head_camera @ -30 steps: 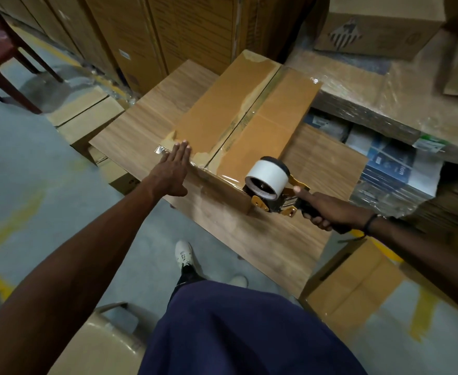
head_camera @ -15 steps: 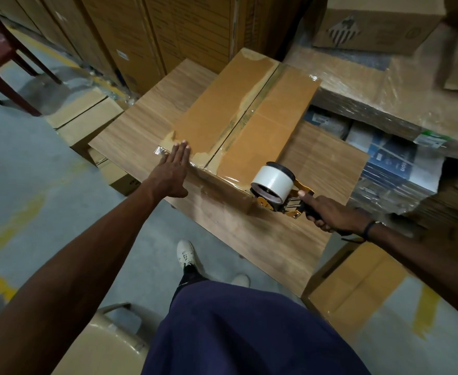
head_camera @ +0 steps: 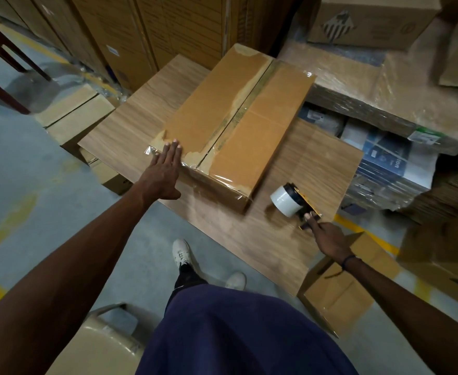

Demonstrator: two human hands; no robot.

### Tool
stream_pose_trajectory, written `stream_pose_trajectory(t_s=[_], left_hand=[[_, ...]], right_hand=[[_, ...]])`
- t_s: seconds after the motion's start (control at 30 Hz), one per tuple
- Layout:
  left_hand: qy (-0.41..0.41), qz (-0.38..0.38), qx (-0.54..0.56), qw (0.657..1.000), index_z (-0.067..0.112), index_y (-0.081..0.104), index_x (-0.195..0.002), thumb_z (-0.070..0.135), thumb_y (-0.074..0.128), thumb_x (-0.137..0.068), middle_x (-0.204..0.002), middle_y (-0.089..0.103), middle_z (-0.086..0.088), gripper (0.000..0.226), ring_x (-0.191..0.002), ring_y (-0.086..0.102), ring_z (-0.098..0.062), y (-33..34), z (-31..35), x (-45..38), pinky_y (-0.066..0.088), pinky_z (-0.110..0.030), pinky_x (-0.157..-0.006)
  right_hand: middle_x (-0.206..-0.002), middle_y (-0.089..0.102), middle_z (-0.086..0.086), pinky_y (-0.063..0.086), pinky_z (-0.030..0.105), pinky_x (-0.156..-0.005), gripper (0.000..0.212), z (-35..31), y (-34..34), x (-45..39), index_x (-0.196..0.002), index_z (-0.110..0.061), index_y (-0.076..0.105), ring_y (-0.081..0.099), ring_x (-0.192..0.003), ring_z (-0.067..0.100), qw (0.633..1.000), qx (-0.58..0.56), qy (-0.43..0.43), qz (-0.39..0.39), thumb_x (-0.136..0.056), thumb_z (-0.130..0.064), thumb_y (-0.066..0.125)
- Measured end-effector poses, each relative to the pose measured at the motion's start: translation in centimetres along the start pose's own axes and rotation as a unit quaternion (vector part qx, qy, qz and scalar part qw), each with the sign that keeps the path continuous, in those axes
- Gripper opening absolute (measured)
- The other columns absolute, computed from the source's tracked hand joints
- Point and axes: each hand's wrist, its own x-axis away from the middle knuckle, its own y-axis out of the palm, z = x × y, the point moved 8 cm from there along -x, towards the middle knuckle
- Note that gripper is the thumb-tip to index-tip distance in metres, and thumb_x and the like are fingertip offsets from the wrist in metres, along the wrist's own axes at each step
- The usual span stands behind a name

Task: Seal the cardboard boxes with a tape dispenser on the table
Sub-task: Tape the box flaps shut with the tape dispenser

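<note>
While the left hand (head_camera: 165, 169) lies flat and open, fingers spread on the near left corner of the cardboard box (head_camera: 233, 125), the right hand (head_camera: 328, 239) grips the handle of the tape dispenser (head_camera: 294, 203) off to the right, clear of the carton and over or on the bare wooden table (head_camera: 276, 239); whether it touches the tabletop cannot be told. The box sits in the middle of the table with its long axis running away from the person and slightly to the right. Clear tape covers the centre seam and the near short edge, where it wrinkles over the lower right corner. The left hand is the nearer one, already touching the box; the dispenser lies just beside the box's near right corner, its white roll turned toward the carton.

Compared with a second ago, the dispenser has left the near edge of the box, where its roll was pressed against the cardboard, and has swung out to the right and toward the person. The left hand has stayed on the same corner. The near-edge strip looks finished, so the strip was probably cut. Any further pass would mean bringing the dispenser back leftward across the table to the box.
</note>
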Motion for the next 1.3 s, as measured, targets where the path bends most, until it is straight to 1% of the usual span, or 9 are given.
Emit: stream_pose_trajectory(t_s=[0.2, 0.4, 0.53, 0.63, 0.73, 0.87, 1.0, 1.13, 1.3], left_hand=[[0.007, 0.0, -0.005, 1.0, -0.002, -0.017, -0.159, 0.044, 0.085, -0.076, -0.169, -0.022, -0.02, 0.139, -0.158, -0.013, -0.038, 0.1, -0.3, -0.1, 0.01, -0.054, -0.127], [0.006, -0.005, -0.004, 1.0, -0.003, -0.017, -0.159, 0.045, 0.084, -0.075, -0.169, -0.022, -0.02, 0.14, -0.158, -0.014, -0.038, 0.2, -0.4, -0.1, 0.008, -0.054, -0.127], [0.005, -0.012, 0.0, 1.0, -0.003, -0.02, -0.158, 0.046, 0.086, -0.074, -0.169, -0.024, -0.018, 0.144, -0.158, -0.016, -0.037, 0.1, -0.2, -0.1, 0.008, -0.054, -0.127], [0.004, -0.005, 0.003, 1.0, -0.003, -0.019, -0.159, 0.047, 0.086, -0.074, -0.169, -0.024, -0.018, 0.144, -0.158, -0.016, -0.037, -0.1, -0.2, 0.0, 0.007, -0.054, -0.126], [0.011, 0.014, 0.025, 1.0, -0.001, -0.015, -0.16, 0.054, 0.078, -0.079, -0.17, -0.021, -0.018, 0.135, -0.158, -0.015, -0.036, 0.0, -0.1, 0.1, 0.006, -0.054, -0.127], [0.014, 0.053, 0.065, 0.996, 0.001, -0.01, -0.163, 0.071, 0.045, -0.085, -0.171, -0.017, -0.015, 0.118, -0.159, -0.013, -0.033, -0.2, -0.2, 0.0, 0.004, -0.053, -0.128], [0.043, 0.075, 0.067, 0.994, -0.001, -0.002, -0.163, 0.076, 0.023, -0.082, -0.172, -0.009, -0.018, 0.115, -0.16, -0.007, -0.035, -0.4, -0.5, -0.1, 0.006, -0.054, -0.129], [0.08, 0.069, 0.067, 0.992, 0.0, -0.002, -0.164, 0.074, 0.026, -0.086, -0.172, -0.009, -0.018, 0.111, -0.16, -0.005, -0.036, -0.5, -1.2, -0.2, 0.008, -0.055, -0.129], [0.13, 0.059, 0.059, 0.988, 0.003, -0.004, -0.164, 0.069, 0.033, -0.087, -0.172, -0.01, -0.017, 0.108, -0.16, -0.004, -0.037, -0.3, -2.1, -0.2, 0.008, -0.052, -0.129]], right_hand=[[-0.059, 0.049, 0.001, 0.024, 0.032, -0.052, 0.061, -1.4, 1.6, -1.6, -0.062, -0.029, 0.046, 0.049, -0.057, 0.026, 0.991, -0.015, -0.029, 0.128, -0.098, -0.076, 0.035], [-0.092, 0.067, 0.022, 0.039, 0.041, -0.059, 0.059, 0.0, 5.5, -3.0, -0.1, -0.007, 0.054, 0.062, -0.081, 0.044, 0.991, 0.028, -0.016, 0.131, -0.1, -0.065, 0.046], [-0.108, 0.06, 0.024, 0.043, 0.043, -0.071, 0.048, 0.9, 7.9, -3.3, -0.111, -0.003, 0.052, 0.059, -0.099, 0.046, 0.996, -0.024, -0.001, 0.082, -0.098, -0.048, 0.063], [-0.116, 0.051, 0.023, 0.044, 0.05, -0.086, 0.051, -0.3, 6.4, -2.1, -0.117, 0.0, 0.052, 0.05, -0.109, 0.045, 0.989, -0.001, 0.014, 0.147, -0.089, -0.041, 0.067], [-0.123, 0.049, 0.016, 0.045, 0.051, -0.091, 0.053, -4.6, 3.7, 0.6, -0.128, -0.006, 0.049, 0.048, -0.113, 0.038, 0.963, -0.059, -0.045, 0.261, -0.085, -0.037, 0.052], [-0.137, 0.05, 0.004, 0.047, 0.041, -0.099, 0.048, -12.3, 4.1, 2.3, -0.142, -0.015, 0.044, 0.053, -0.126, 0.025, 0.915, -0.281, -0.135, 0.257, -0.103, -0.044, 0.043], [-0.166, 0.031, 0.003, 0.027, 0.033, -0.121, 0.065, -18.8, 6.8, 1.5, -0.162, -0.016, 0.025, 0.032, -0.152, 0.019, 0.882, -0.437, -0.066, 0.162, -0.108, -0.046, 0.044], [-0.171, 0.016, -0.001, 0.019, 0.027, -0.121, 0.069, -22.5, 9.3, 0.9, -0.166, -0.016, 0.01, 0.019, -0.156, 0.016, 0.864, -0.481, -0.001, 0.147, -0.11, -0.039, 0.043], [-0.166, 0.031, -0.001, 0.03, 0.04, -0.117, 0.067, -20.1, 12.1, -1.1, -0.164, -0.022, 0.019, 0.031, -0.152, 0.022, 0.744, -0.636, 0.106, 0.176, -0.108, -0.051, 0.041]])
